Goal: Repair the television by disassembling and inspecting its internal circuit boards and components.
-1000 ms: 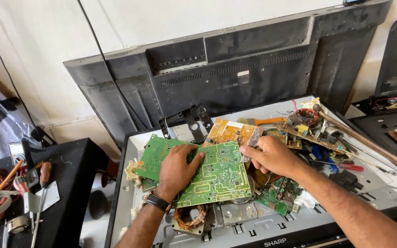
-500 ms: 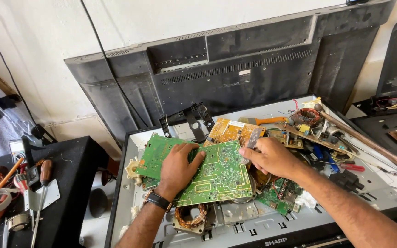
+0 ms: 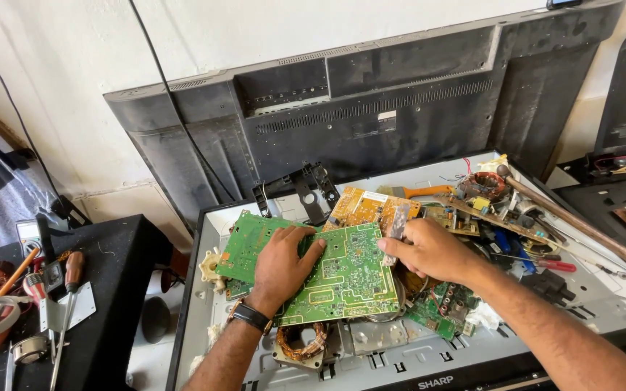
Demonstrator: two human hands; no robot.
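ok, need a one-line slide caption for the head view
Left hand pressing flat on a green circuit board while the right hand grips its edge, amid scrap boards on an opened television panel.

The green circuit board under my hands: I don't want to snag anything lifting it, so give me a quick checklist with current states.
1. Left hand flat on green circuit board: ok.
2. Right hand at the board's right edge, pinching a small grey part: ok.
3. Board free of wires underneath: cannot tell.
4. Board lying flat: not ok, it rests on a pile of parts.
5. Hammer clear of the board: ok.
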